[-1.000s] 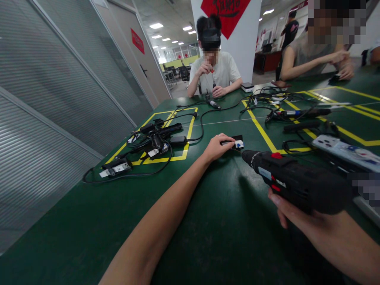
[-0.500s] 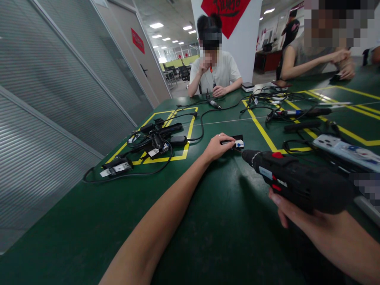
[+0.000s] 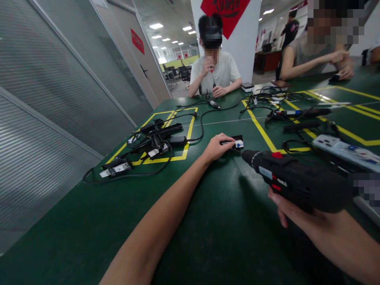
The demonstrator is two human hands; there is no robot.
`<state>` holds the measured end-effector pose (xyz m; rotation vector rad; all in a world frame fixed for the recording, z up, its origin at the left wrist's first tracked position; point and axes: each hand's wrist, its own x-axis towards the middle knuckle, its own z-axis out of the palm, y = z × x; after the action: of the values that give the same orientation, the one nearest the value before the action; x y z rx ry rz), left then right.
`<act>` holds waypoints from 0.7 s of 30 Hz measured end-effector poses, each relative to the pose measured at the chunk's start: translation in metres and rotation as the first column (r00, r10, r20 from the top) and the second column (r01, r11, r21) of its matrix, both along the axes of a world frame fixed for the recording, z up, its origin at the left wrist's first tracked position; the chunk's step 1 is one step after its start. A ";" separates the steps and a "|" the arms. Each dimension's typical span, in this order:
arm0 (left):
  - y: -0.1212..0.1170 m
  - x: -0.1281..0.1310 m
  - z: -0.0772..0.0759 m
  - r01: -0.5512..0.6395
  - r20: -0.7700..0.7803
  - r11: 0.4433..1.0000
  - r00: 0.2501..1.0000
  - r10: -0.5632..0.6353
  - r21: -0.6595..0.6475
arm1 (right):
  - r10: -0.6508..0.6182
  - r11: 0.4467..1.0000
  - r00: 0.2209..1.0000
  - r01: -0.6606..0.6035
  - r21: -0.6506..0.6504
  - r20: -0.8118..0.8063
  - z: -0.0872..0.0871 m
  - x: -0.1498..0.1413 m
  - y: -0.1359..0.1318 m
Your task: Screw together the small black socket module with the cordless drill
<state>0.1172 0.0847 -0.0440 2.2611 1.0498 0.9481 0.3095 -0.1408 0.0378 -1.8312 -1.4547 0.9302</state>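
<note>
My left hand [image 3: 219, 146] rests on the green table, its fingers closed on a small black piece with a white-and-blue label [image 3: 239, 143]. The hand covers most of that piece, so its exact kind is hidden. My right hand [image 3: 299, 209] is wrapped round the grip of a black cordless drill [image 3: 293, 178] with red buttons. The drill points left, and its thin bit [image 3: 237, 151] reaches to the near edge of the black piece, close to my left fingertips. Whether the bit touches the piece I cannot tell.
Black adapters and cables [image 3: 157, 138] lie in a yellow-taped area on the left. On the right are a soldering-iron-like tool [image 3: 299, 113], cables and a pale power strip [image 3: 344, 148]. One person sits opposite holding a screwdriver; another sits at the right.
My hands, the drill and the black piece stay almost in place. The person opposite has raised their head slightly.
</note>
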 end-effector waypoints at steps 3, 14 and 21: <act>0.000 0.000 0.000 0.001 0.005 1.000 1.000 -0.001 -0.001 | -0.026 0.999 1.000 0.027 0.024 -0.003 0.007 -0.004 0.001; 0.002 -0.001 -0.001 0.010 0.020 1.000 1.000 -0.010 0.007 | 0.000 1.000 0.999 0.000 0.010 0.038 0.000 -0.001 0.000; 0.001 0.000 -0.001 -0.004 0.011 1.000 1.000 0.004 0.001 | 0.035 0.998 0.999 -0.036 0.046 0.025 0.000 0.000 0.000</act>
<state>0.1175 0.0860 -0.0447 2.2522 1.0496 0.9619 0.3100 -0.1413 0.0378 -1.7940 -1.5159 0.8864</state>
